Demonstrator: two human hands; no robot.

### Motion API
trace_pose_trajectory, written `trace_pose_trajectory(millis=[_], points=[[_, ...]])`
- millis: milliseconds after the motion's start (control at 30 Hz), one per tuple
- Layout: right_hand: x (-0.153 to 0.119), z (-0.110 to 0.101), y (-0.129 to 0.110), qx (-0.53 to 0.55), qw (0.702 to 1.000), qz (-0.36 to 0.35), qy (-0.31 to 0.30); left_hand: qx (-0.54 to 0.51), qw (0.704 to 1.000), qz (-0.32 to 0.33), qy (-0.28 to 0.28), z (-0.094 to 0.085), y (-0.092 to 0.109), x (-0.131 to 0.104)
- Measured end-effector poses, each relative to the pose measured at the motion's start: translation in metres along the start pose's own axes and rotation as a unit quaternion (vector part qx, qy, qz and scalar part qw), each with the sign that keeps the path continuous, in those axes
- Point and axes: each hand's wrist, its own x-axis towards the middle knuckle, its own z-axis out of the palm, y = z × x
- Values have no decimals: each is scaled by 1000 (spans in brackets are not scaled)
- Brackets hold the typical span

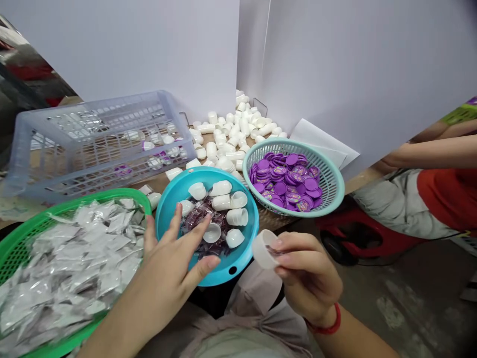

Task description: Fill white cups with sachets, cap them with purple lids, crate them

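While my right hand [303, 271] sits low in the middle of the frame, its fingers pinch a small white cap [263, 248] with the open side turned toward the left. A red band [328, 325] circles that wrist. My left hand [175, 266] lies just left of it, fingers spread flat and holding nothing, the fingertips reaching over the near rim of a blue bowl [238, 261]. Inside that bowl lie more white caps [229, 201] on top of small dark purple packets [199, 219], and my fingertips rest near those packets. At lower left, a green basket [22, 233] holds a heap of silvery sachets [74, 258], just beside my left wrist. Right of the bowl and a little farther up, a teal mesh basket [330, 194] is full of purple round lids [285, 181]. Behind the bowl, a loose pile of white caps [233, 132] spreads across the table toward the white wall. At upper left, a pale blue crate [93, 144] stands tilted with a few items inside. At the right edge, another person's arm [428, 154] reaches in above a red stool [357, 233].
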Motion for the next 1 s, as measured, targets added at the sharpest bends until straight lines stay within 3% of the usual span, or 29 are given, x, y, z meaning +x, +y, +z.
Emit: trace_pose_trajectory(millis=[67, 100, 167, 300, 433, 500, 600, 667, 767, 833, 867, 1000], points=[[13, 19, -10, 39, 998, -38, -17, -168, 985, -12, -21, 4, 4, -12], [19, 29, -15, 60, 997, -46, -30, -285, 958, -30, -18, 8, 9, -19], [29, 47, -25, 77, 994, -53, -60, -478, 874, -88, 15, 16, 21, -30], [42, 72, -46, 50, 983, -53, -167, -630, 756, -131, 120, 17, 25, -46], [59, 89, -60, 168, 934, 7, -314, -739, 647, -144, 122, 0, 5, -72], [71, 106, -59, 240, 913, 54, -326, -765, 616, -138, 128, -6, -6, -89], [91, 151, -46, 228, 918, 111, -304, -786, 587, -113, 154, -7, -20, -111], [101, 188, -35, 89, 916, 99, -380, -794, 577, -97, 169, -7, -27, -120], [102, 231, -27, -164, 834, 4, -526, -795, 570, -82, 188, -8, -33, -129], [98, 243, -28, -264, 789, -51, -552, -791, 573, -80, 198, -9, -35, -132], [97, 244, -29, -292, 782, -67, -546, -788, 576, -80, 201, -10, -35, -133], [97, 238, -35, -292, 808, -80, -505, -775, 586, -99, 217, -13, -34, -137]])
